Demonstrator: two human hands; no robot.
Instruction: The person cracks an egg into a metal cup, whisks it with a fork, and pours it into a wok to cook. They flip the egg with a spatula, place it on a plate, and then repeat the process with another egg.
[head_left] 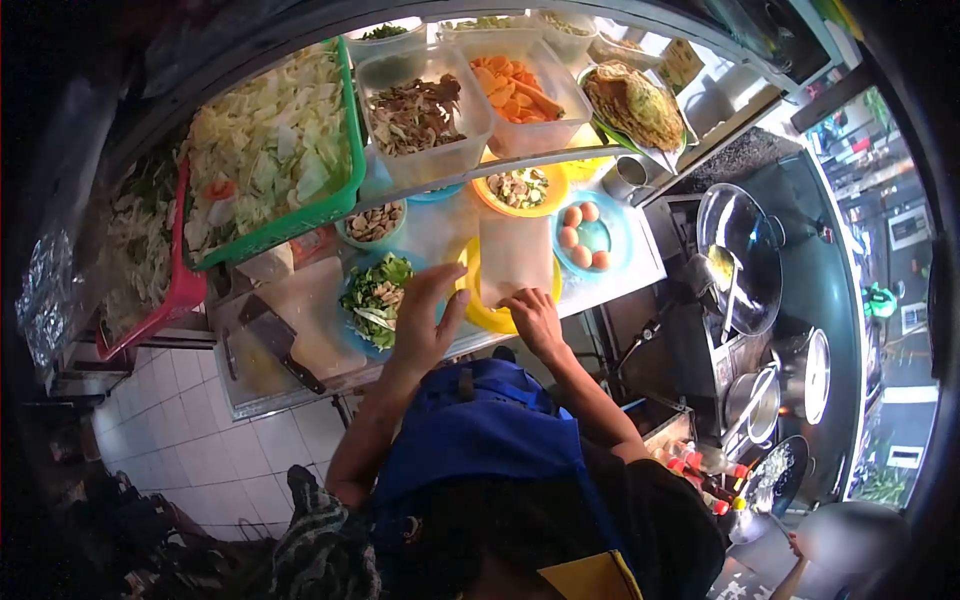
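Observation:
A pale, translucent sheet of wrapping paper or plastic [515, 255] lies over a yellow plate [468, 270] on the metal counter. The fingers of my right hand [537, 320] are curled in on the sheet's near edge and appear to pinch it. My left hand [432, 315] hovers just left of the yellow plate, its thumb and fingers apart, holding nothing. Beside it stands a bowl of chopped greens [375, 305]. Beyond the sheet is an orange bowl of chopped food [520, 190]. Several brown eggs [572, 238] sit in a light blue dish [610, 225] to the right.
A cleaver [270, 335] lies on a cutting board [318, 315] at left. Shelved above are a green basket [355, 150] of cabbage and a tub of carrots [515, 90]. Right are a wok [765, 260], pots [765, 405] and bottles [715, 490]. Another person's hand [797, 545] shows lower right.

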